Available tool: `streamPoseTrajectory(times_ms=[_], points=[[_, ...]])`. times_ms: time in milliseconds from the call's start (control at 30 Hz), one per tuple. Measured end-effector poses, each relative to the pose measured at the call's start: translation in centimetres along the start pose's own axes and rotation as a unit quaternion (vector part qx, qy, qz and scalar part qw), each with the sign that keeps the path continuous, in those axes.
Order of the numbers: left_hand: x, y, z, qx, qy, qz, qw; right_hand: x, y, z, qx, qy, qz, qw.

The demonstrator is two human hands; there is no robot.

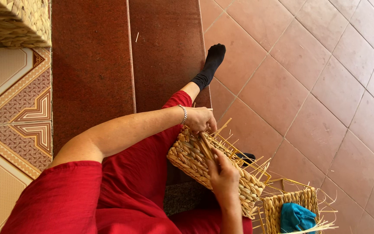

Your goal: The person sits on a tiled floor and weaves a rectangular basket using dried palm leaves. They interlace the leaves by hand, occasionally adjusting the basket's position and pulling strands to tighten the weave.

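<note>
1. The woven basket (208, 167) rests on the person's lap, above the red steps: tan braided fibre, unfinished, with loose straw ends (243, 151) sticking out at its open edge.
2. The step in hand seems to be weaving. The left hand (201, 120) is closed on the basket rim.
3. The right hand (223, 175) pinches 1 flat strand (205, 145); next it probably needs tucking under.

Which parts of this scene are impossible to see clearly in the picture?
Head view only:
- Inside of the woven basket: covered by the left hand and right hand.
- Right hand's grip on the straw: fingertips hidden behind it.
- Small basket with blue cloth: cut by the bottom edge.
- Second foot: hidden behind the woven basket.
</note>
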State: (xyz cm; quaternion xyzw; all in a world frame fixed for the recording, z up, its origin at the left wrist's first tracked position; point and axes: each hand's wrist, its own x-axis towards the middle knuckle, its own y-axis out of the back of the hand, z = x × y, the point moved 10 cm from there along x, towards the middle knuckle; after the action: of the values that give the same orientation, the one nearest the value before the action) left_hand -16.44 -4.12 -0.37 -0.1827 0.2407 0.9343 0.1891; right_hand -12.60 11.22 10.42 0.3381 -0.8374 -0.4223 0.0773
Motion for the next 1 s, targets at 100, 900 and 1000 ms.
streamPoseTrajectory(times_ms=[100, 900, 1000], points=[[-0.6, -0.3, 1.4, 0.069, -0.125, 0.011, 0.99, 1.2, 2.5, -1.6, -0.058, 0.073, 0.079, 0.993], [-8.2, -1.3, 4.4, 0.153, -0.259, 0.37, 0.879, 6.8, 0.2, 5.2, 0.017, 0.005, -0.023, 1.0], [-11.3, -1.7, 5.1, 0.169, -0.329, 0.419, 0.829, 6.1, -0.2, 1.1, -0.119, 0.072, 0.012, 0.99]])
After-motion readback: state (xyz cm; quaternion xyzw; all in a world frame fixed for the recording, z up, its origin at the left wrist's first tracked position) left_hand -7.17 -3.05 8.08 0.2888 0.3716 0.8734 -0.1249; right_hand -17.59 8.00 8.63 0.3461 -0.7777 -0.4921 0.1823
